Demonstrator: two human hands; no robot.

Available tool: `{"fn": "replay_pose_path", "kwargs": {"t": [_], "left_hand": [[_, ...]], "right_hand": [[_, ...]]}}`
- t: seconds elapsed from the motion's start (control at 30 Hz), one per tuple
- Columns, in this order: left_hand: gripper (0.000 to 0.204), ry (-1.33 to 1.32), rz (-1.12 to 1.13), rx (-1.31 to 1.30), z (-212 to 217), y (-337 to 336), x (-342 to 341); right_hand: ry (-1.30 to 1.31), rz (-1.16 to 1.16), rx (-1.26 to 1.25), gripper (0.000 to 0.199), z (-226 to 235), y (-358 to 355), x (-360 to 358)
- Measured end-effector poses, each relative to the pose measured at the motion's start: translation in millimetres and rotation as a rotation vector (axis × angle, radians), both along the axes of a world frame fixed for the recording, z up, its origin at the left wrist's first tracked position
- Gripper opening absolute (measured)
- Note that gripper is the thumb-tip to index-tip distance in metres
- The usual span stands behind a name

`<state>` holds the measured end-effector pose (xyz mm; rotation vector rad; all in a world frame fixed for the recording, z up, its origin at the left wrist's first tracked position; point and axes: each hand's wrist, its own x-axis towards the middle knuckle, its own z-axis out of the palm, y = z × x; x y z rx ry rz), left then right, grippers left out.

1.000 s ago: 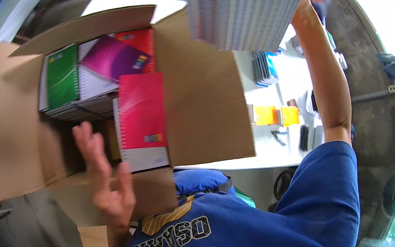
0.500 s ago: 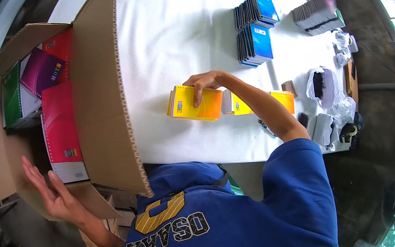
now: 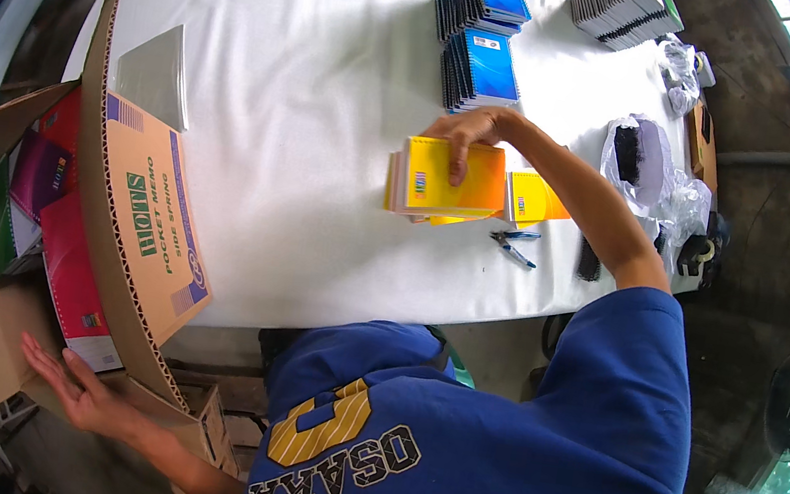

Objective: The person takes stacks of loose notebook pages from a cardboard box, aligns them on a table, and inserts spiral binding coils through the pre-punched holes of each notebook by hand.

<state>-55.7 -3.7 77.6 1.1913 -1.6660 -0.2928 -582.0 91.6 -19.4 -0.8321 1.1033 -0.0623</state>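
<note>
My right hand (image 3: 472, 129) is closed over a stack of yellow-orange spiral notebooks (image 3: 440, 181), thumb on the front cover. More yellow notebooks (image 3: 535, 202) lie on the table just right of that stack. My left hand (image 3: 91, 400), open with fingers stretched, rests by the near flap of a cardboard box (image 3: 156, 224). Inside the box are a pink-red notebook (image 3: 75, 263), a purple notebook (image 3: 40, 172), a green notebook (image 3: 7, 228) and a red notebook (image 3: 61, 124).
Two stacks of blue spiral notebooks (image 3: 489, 63) stand at the far middle of the white-covered table (image 3: 316, 236). Farther right is a grey pile of notebooks (image 3: 622, 11). Blue-handled pliers (image 3: 514, 246) lie near the yellow notebooks. Plastic bags (image 3: 671, 190) crowd the right edge.
My right hand has carried the yellow stack rightward, close to the other yellow notebooks. The box's tall flap leans differently, showing its printed outer side. My left hand stays by the box.
</note>
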Motion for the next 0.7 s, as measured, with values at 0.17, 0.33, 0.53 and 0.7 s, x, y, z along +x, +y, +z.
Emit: {"fn": "replay_pose_path", "kwargs": {"t": [0.17, 0.33, 0.53, 0.7], "left_hand": [[0.046, -0.087, 0.051, -0.040, -1, -2, 6], [0.046, -0.083, 0.023, -0.086, -8, -6, 19], [0.043, -0.086, -0.007, -0.095, -14, -10, 15], [0.041, 0.006, -0.034, -0.116, -16, -10, 14]], "right_hand": [[0.052, -0.068, 0.011, 0.075, -15, 34, -18], [0.198, 0.091, -0.080, 0.077, -3, 28, -18], [0.325, 0.232, 0.041, 0.078, -7, 36, -26], [0.599, 0.387, -0.158, 0.073, 6, 38, -20]]}}
